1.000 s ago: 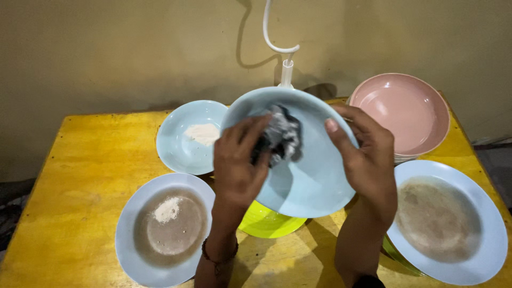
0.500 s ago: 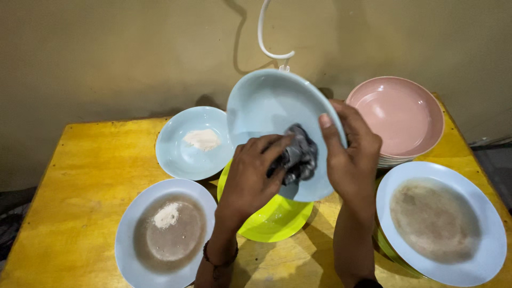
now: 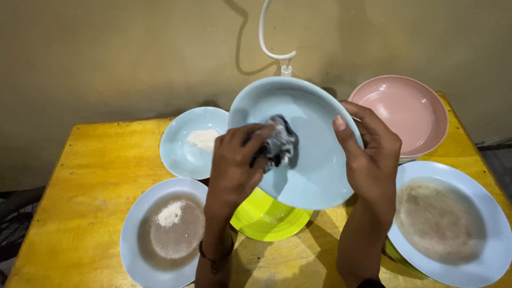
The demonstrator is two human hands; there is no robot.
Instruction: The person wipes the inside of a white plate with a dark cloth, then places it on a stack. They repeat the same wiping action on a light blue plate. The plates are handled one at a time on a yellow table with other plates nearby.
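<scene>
My right hand (image 3: 372, 158) grips the right rim of a light blue plate (image 3: 314, 160), held tilted above the table. My left hand (image 3: 234, 165) presses a dark grey crumpled cloth (image 3: 278, 144) against the upper left of the plate's inner face. Directly under the held plate sits a lime green plate (image 3: 266, 218) on the yellow table (image 3: 85, 176).
A small light blue bowl (image 3: 184, 152) with pale powder sits behind left. A dirty blue-rimmed plate (image 3: 133, 240) lies front left, another dirty plate (image 3: 474, 186) front right. A stack of pink bowls (image 3: 416, 106) stands back right. A white hooked stand (image 3: 277, 53) rises by the wall.
The cloth and my left hand slid from the plate's lower right up to its upper left. The plate tilted and shifted slightly lower and to the right.
</scene>
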